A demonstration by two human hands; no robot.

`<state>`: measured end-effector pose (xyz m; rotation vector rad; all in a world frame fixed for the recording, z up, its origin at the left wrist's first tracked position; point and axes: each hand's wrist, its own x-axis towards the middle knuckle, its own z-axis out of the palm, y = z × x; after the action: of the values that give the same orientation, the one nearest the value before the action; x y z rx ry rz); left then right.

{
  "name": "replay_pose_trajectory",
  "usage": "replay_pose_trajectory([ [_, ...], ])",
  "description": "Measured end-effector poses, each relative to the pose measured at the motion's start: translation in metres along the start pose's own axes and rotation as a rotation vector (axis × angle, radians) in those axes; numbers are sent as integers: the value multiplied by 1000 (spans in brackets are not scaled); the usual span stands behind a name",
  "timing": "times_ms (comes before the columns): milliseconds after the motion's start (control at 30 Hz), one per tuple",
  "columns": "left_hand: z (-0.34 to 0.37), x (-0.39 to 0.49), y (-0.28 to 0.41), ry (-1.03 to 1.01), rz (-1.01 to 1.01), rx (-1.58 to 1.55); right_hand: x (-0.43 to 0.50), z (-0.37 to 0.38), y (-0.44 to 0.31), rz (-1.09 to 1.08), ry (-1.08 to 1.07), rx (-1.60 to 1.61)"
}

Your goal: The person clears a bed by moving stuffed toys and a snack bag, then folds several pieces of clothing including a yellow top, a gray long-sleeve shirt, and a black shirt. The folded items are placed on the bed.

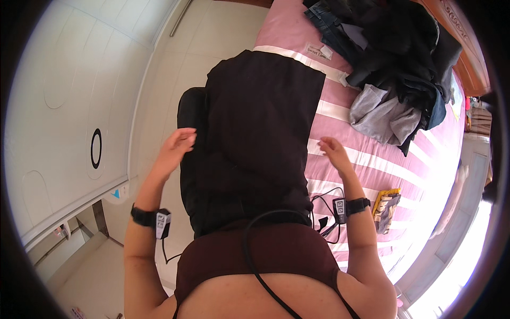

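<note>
A large black cloth garment (259,131) lies spread flat in front of me, partly over the edge of a bed with a pink and white striped cover (358,171). Just past the left edge of the dark cloth, my left hand (179,145) is raised with its fingers loosely bent, holding nothing. Near the right edge of the garment, my right hand (332,151) hovers above the bedcover, fingers apart and nothing in them. Whether the left fingertips touch the cloth, I cannot tell. The near part of the black cloth is hidden by my body.
A heap of dark clothes (390,48) with a grey garment (382,113) lies on the bed at upper right. A yellow-edged packet (386,211) and black cables (328,229) are at the right. White wardrobe doors (75,99) stand at the left.
</note>
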<state>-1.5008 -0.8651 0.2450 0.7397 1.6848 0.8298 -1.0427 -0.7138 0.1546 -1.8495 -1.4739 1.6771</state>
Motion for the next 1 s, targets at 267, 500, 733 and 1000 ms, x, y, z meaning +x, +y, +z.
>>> replay_pose_trajectory([
  [267, 55, 39, -25, -57, -143, 9, -26, 31, -5, -63, -300, 501],
  [500, 35, 12, 1, -123, -159, -323, -44, 21, 0, 90, -191, 453],
  [733, 33, 15, 0, 99, -222, -507, -40, 29, 9, -35, -224, 531],
  [1000, 32, 17, -6, 87, -177, -480, -50, 27, 29, 15, -170, 564],
])
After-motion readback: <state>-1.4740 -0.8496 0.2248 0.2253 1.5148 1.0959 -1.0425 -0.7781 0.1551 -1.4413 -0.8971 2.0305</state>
